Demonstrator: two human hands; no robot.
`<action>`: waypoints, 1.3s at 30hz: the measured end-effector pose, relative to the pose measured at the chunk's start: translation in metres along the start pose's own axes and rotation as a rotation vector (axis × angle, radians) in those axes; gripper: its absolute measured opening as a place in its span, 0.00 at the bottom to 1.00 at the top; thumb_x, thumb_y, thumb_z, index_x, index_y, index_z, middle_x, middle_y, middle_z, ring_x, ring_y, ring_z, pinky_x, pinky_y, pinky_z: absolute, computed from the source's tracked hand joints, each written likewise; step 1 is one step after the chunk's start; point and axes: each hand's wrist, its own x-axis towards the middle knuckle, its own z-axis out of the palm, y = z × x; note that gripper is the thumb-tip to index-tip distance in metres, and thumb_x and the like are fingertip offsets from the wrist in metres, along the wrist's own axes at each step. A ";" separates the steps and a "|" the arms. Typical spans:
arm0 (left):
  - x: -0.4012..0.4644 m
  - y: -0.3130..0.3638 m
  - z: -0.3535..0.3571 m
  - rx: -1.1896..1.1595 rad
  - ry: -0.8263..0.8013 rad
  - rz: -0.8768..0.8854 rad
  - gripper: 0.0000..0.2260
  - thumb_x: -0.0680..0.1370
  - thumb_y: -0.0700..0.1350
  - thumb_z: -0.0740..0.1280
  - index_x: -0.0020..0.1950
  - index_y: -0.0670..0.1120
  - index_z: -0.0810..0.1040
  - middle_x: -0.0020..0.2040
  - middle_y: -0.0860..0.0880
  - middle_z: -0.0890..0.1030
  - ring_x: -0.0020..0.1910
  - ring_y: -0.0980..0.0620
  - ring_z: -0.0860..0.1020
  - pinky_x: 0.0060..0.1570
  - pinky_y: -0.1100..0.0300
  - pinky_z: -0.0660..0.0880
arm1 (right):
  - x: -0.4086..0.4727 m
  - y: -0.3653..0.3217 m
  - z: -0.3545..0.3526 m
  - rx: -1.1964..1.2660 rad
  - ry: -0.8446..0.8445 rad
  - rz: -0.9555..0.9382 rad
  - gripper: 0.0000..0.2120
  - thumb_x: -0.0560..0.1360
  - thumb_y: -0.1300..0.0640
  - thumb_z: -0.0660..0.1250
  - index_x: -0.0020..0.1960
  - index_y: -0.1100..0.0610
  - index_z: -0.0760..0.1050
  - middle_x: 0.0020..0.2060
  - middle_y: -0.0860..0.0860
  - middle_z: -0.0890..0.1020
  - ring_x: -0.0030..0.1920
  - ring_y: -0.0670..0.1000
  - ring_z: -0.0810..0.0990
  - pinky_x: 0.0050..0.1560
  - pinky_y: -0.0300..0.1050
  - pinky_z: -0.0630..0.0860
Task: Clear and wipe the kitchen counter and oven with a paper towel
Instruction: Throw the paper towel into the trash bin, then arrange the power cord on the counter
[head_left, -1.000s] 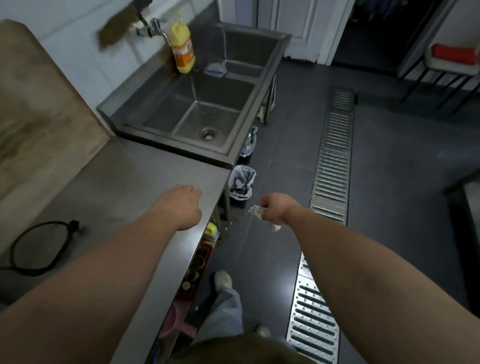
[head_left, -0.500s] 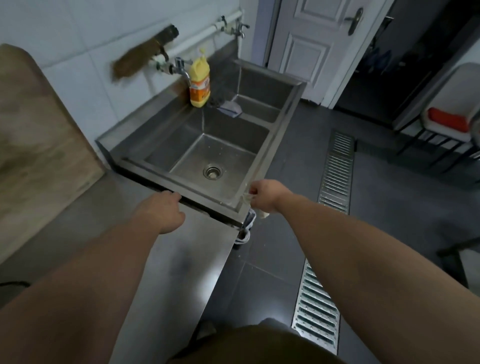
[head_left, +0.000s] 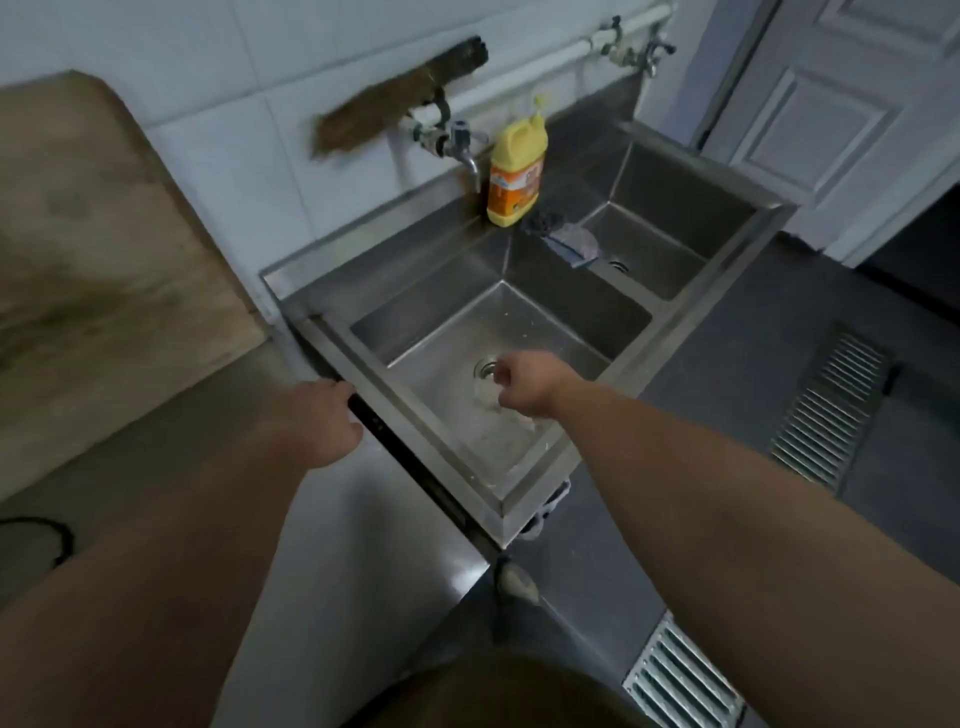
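Nearest: steel surface (head_left: 363, 519) under the left forearm. Left hand (head_left: 317, 421) sits at its far edge beside the sink rim; fingers curl loosely, nothing visibly in them, and whether they touch the rim I can't tell.

Right hand (head_left: 522, 382) hangs over the near sink basin (head_left: 441, 353), fingers bunched round a crumpled paper towel (head_left: 511, 413). The wad trails below the fingers, just above the basin floor. The drain (head_left: 485, 369) is right beside the fingers, on their far-left side.

Risks, my read:
- Towel is small and blurred, grip looks partial. If the fingers loosen, it drops by the drain; a soggy wad could block it.
- If the towel gets wet in the basin it will likely tear and leave lint when wiping.
- Reaching in, the forearm could catch the sharp front corner of the sink.

Beyond the fingers: cloth (head_left: 574, 241) on the divider, yellow detergent bottle (head_left: 517, 176) on the back ledge beside the tap (head_left: 460, 143), easy to knock over when wiping there. Brush (head_left: 395, 98) rests on the wall pipe.
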 end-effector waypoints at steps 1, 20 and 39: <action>0.004 0.010 -0.002 -0.007 0.010 0.009 0.23 0.76 0.56 0.63 0.68 0.48 0.73 0.64 0.45 0.77 0.61 0.44 0.75 0.59 0.52 0.73 | 0.015 0.007 -0.001 -0.018 -0.012 -0.020 0.12 0.70 0.53 0.69 0.54 0.48 0.77 0.51 0.51 0.81 0.54 0.56 0.79 0.49 0.40 0.70; -0.021 0.062 -0.024 -0.092 0.026 -0.328 0.29 0.80 0.56 0.61 0.79 0.52 0.60 0.79 0.49 0.61 0.77 0.46 0.60 0.72 0.48 0.62 | 0.105 -0.024 -0.004 -0.229 -0.319 -0.364 0.19 0.74 0.52 0.69 0.63 0.54 0.76 0.62 0.54 0.78 0.61 0.56 0.76 0.60 0.48 0.73; -0.422 -0.047 0.145 -0.468 0.006 -1.120 0.31 0.78 0.57 0.63 0.79 0.51 0.61 0.77 0.46 0.66 0.73 0.43 0.66 0.68 0.50 0.67 | -0.091 -0.298 0.150 -0.488 -0.479 -0.855 0.18 0.74 0.51 0.70 0.63 0.50 0.75 0.57 0.50 0.78 0.57 0.54 0.77 0.57 0.44 0.73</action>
